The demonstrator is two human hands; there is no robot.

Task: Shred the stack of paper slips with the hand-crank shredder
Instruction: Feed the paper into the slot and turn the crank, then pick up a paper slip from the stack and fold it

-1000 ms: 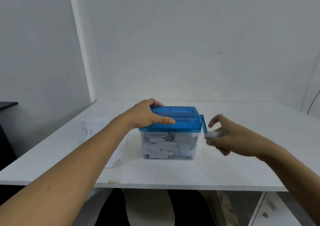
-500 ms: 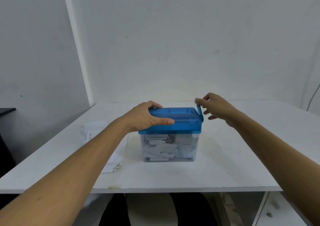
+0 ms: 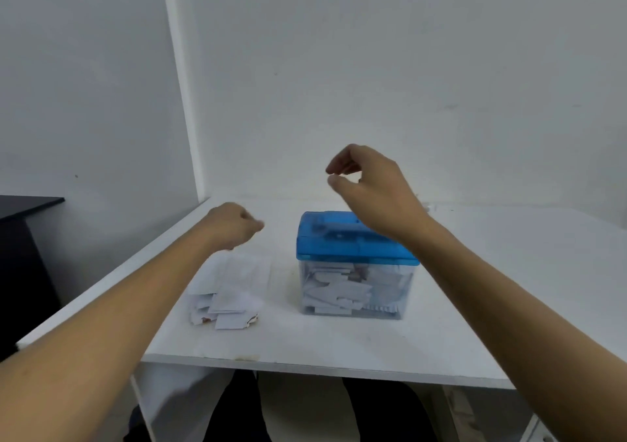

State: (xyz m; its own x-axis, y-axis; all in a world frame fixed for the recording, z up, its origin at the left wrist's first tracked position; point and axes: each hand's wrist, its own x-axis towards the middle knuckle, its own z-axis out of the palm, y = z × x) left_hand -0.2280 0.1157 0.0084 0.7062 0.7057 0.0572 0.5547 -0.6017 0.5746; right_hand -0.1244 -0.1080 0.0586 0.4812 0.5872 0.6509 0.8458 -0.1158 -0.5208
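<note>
Grip check. My right hand [image 3: 369, 187] hangs in the air above the shredder [image 3: 354, 268]. Its fingers are loosely bent, thumb and forefinger close but apart, and I see nothing between them. The right wrist crosses in front of the shredder's far right corner and hides that part.

My left hand [image 3: 234, 226] is to the left of the shredder and apart from it. Its fingers are curled under and the thumb points toward the shredder. I see nothing in it, though the hand is blurred.

The shredder stands upright, its blue lid [image 3: 339, 243] seated on the clear bin [image 3: 390, 292]. White paper pieces [image 3: 334, 290] lie heaped inside.

The stack of paper slips [image 3: 230, 292] lies loosely fanned just to the left of the shredder, below the left hand and not touching it.

The shredder rests on a white table [image 3: 339, 339]. A pale wall [image 3: 373, 85] rises behind the shredder, and a dark cabinet [image 3: 20, 238] stands far to its left.
</note>
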